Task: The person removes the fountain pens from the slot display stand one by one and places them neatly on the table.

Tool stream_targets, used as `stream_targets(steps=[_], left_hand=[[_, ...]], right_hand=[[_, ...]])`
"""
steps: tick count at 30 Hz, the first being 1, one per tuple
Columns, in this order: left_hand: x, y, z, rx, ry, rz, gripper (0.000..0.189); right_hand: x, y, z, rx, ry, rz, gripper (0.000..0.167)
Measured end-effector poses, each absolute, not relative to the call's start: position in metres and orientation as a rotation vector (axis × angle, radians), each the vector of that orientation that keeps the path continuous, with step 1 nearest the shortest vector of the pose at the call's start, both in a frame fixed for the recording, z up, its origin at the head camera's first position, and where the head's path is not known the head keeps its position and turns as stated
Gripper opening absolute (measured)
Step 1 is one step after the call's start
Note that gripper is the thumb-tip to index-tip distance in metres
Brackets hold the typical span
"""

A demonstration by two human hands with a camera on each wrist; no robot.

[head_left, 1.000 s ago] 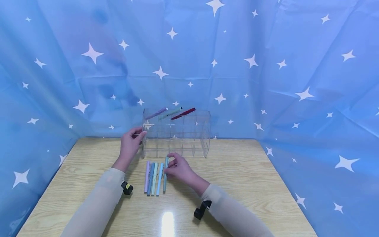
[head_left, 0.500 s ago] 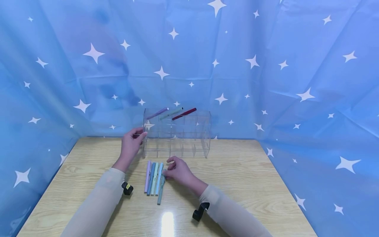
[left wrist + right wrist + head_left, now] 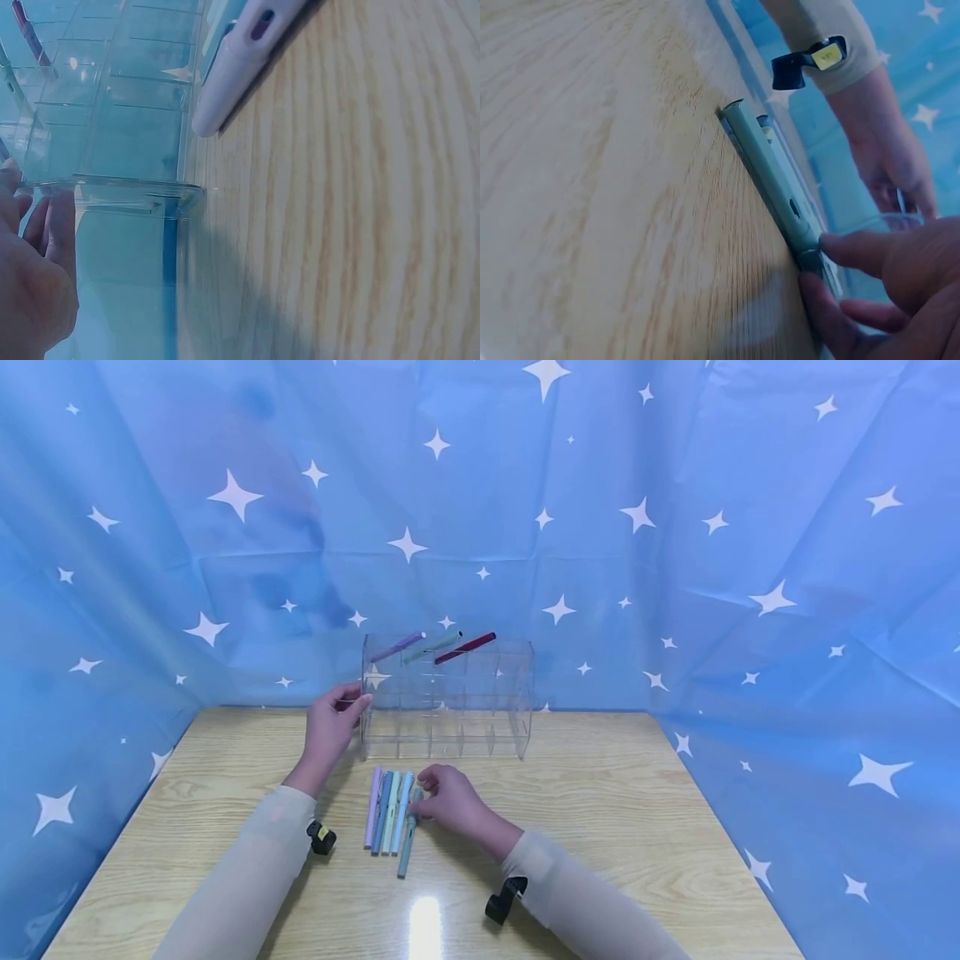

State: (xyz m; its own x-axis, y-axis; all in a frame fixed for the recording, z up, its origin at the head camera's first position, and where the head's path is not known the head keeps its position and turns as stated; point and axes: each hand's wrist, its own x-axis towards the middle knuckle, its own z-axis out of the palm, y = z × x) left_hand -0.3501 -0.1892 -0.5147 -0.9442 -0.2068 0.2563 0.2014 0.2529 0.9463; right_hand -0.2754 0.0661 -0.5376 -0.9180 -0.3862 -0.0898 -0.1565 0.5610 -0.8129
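Observation:
My left hand [image 3: 330, 727] holds the left side wall of a clear acrylic pen rack [image 3: 442, 737], thumb in front and fingers behind. With thumb and fingers, my right hand [image 3: 459, 802] pinches the upper end of a grey-green pen [image 3: 406, 852], also close up in the right wrist view as a green pen [image 3: 769, 169]. It lies slanted on the table. Left of it, side by side, are a light blue pen [image 3: 402, 818], a pale green pen [image 3: 391, 818], a darker blue pen [image 3: 382, 818] and a lilac pen [image 3: 372, 814].
On the rack's top tier rest a purple pen [image 3: 397, 647], a mint pen [image 3: 433, 647] and a dark red pen [image 3: 466, 648]. The wooden table [image 3: 600, 827] backs onto a blue star-patterned curtain [image 3: 480, 510]. Black wrist cameras sit on both sleeves.
My right hand has drawn the grey-green pen toward me and to the left, closer to the row, and it now lies slanted. The left hand stays on the rack.

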Motion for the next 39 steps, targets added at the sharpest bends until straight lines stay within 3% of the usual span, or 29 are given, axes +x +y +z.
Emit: stream_targets(steps=[17, 39], left_hand=[[-0.348, -0.190, -0.515, -0.007, -2.217, -1.734, 0.042], [-0.348, -0.190, -0.515, 0.012, -2.231, -1.717, 0.042]], right_hand=[[-0.286, 0.062, -0.536, -0.427, 2.587, -1.271, 0.042], [-0.292, 0.065, -0.536, -0.418, 2.587, -1.331, 0.045]])
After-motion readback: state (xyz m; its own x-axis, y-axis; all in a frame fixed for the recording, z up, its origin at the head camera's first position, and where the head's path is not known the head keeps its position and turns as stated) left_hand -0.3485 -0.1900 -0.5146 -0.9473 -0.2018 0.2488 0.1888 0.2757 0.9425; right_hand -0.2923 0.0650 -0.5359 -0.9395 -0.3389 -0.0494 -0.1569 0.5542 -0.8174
